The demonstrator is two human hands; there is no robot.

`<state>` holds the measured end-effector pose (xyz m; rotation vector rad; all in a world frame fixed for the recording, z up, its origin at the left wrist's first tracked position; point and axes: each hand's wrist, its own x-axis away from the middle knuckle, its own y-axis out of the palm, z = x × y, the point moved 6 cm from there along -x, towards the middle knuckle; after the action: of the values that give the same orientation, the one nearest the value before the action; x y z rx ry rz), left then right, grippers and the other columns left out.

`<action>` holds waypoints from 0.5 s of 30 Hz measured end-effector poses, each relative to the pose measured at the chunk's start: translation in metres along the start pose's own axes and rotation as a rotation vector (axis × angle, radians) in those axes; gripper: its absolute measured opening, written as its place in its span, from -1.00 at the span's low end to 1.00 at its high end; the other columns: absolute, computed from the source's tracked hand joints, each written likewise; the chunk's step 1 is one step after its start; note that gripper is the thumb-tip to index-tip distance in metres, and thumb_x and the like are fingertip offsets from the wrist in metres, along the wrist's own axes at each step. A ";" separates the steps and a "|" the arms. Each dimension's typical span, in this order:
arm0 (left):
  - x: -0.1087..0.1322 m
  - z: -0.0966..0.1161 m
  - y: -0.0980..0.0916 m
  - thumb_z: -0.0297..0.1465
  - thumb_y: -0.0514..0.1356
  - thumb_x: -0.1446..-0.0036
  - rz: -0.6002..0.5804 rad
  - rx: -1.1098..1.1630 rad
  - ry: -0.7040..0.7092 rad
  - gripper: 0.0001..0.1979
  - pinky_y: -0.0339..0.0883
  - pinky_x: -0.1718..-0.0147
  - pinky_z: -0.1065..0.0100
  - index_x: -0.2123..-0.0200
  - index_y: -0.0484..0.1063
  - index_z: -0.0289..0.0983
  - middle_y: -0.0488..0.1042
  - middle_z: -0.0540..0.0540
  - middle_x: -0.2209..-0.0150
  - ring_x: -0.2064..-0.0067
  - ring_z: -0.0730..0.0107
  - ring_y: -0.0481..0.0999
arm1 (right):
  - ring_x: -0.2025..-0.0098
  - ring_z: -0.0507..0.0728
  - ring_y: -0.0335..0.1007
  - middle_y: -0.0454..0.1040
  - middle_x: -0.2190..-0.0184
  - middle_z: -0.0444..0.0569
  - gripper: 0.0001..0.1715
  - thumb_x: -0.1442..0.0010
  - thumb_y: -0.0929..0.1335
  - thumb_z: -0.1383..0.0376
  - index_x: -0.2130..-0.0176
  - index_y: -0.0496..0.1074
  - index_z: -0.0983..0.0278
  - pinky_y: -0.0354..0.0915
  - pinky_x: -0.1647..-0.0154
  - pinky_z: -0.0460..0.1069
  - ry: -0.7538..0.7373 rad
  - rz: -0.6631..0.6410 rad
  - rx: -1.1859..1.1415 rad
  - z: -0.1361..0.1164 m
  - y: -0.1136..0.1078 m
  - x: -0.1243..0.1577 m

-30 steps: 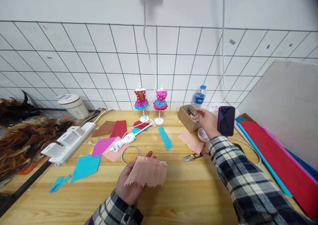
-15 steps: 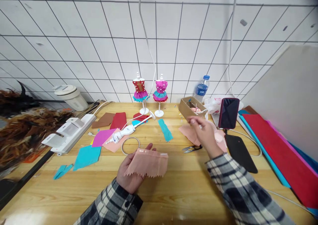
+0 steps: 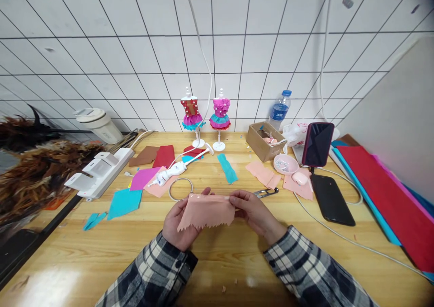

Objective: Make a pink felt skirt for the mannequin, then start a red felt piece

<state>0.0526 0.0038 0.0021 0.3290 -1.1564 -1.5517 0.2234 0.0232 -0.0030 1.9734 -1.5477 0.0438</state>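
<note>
A salmon-pink felt piece with a zigzag lower edge is held above the wooden table at centre front. My left hand lies under it with fingers curled round its left part. At the piece's right top corner my right hand pinches the edge, fingers closed. A white ring and small snips lie just behind the hands.
Two small dress forms in pink and teal stand at the back. Felt scraps in teal, magenta and red, a glue gun, a power strip, a cardboard box, a pink dish, a propped phone, a black phone and feathers surround them.
My right hand came back from the cardboard box at the right rear to the pink felt piece and took hold of its right corner. The view tilted downward.
</note>
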 end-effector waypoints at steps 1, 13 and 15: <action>-0.001 0.005 -0.005 -0.26 0.10 -0.19 0.056 -0.096 0.055 -0.63 0.13 -0.22 0.01 0.09 0.54 -0.37 0.57 -0.28 0.04 -0.11 0.00 0.46 | 0.45 -0.01 0.36 0.46 0.48 -0.18 -0.64 0.13 0.56 0.11 0.40 0.50 0.28 0.31 0.40 -0.08 -0.016 0.013 0.007 -0.003 -0.003 0.000; 0.037 0.063 0.075 -0.48 0.41 0.14 -0.050 -1.062 0.555 -0.55 -0.37 -0.35 0.14 0.08 0.59 -0.22 0.45 -0.18 -0.13 -0.36 -0.07 0.03 | 0.46 0.05 0.34 0.57 0.46 -0.11 -0.78 -0.01 0.50 0.15 0.30 0.61 0.19 0.19 0.41 -0.03 -0.296 -0.041 0.719 -0.057 -0.006 0.034; 0.032 0.042 0.097 -0.49 0.42 0.18 -0.195 -1.189 0.480 -0.51 -0.48 -0.34 0.06 0.08 0.59 -0.18 0.43 -0.17 -0.15 -0.35 -0.12 0.05 | 0.49 0.03 0.32 0.53 0.50 -0.16 -0.70 0.00 0.51 0.14 0.22 0.57 0.17 0.17 0.44 -0.05 -0.329 -0.061 0.723 -0.060 0.002 0.041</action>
<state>0.0693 0.0060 0.1115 -0.0122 0.2588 -1.9113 0.2552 0.0167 0.0624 2.6931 -1.8489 0.3045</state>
